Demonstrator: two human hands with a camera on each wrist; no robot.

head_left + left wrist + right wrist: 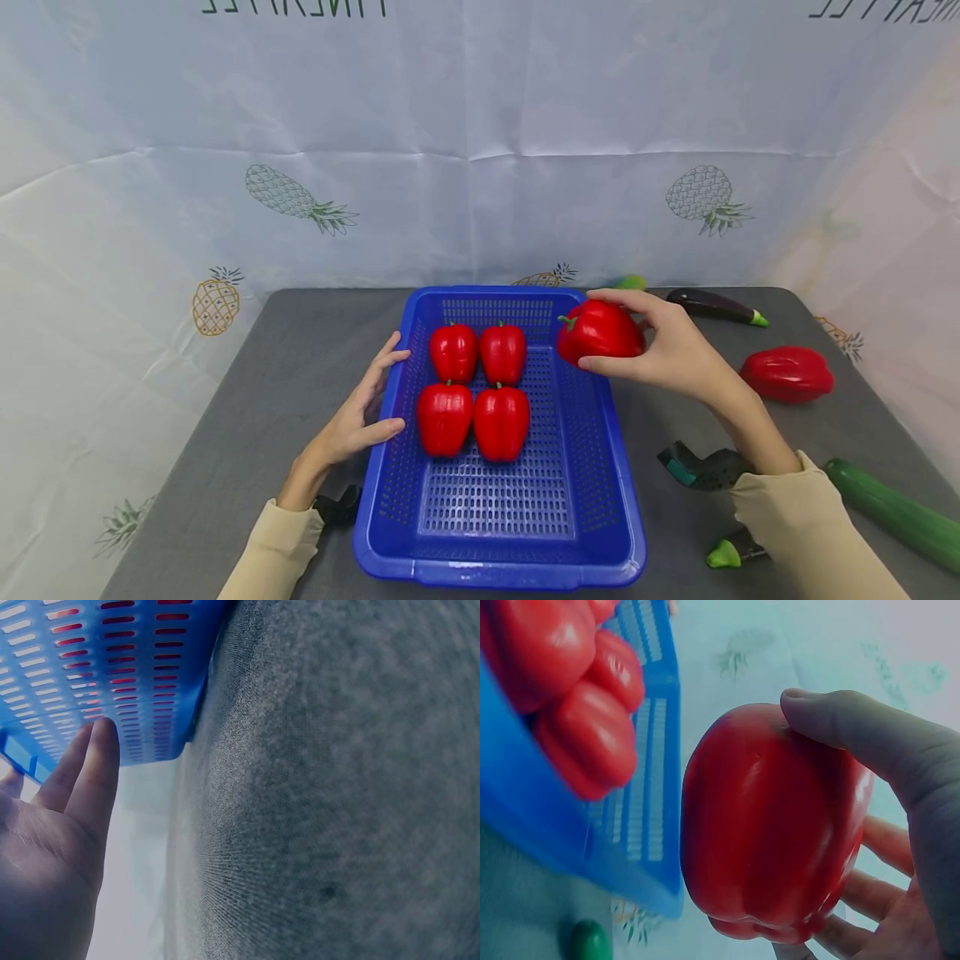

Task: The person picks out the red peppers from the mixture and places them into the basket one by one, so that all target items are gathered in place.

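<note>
My right hand [667,346] grips a red bell pepper [600,332] over the right rim of a blue plastic basket [498,575]. In the right wrist view the thumb lies on one side of this held pepper [769,825], with the other fingers around its far side. Several more red bell peppers [445,419] stand in the basket in two rows, toward its left and back. At the basket's left side is my left hand [358,421], its fingers extended toward the rim. From the left wrist, those fingers [97,769] appear against the basket's slotted wall [124,675].
To the right lie another red bell pepper [787,374], a dark eggplant [708,305] and a long green cucumber [896,508]. A second eggplant [731,550] is partly hidden by my right sleeve. A pineapple-print cloth [465,208] hangs behind the grey table [300,358].
</note>
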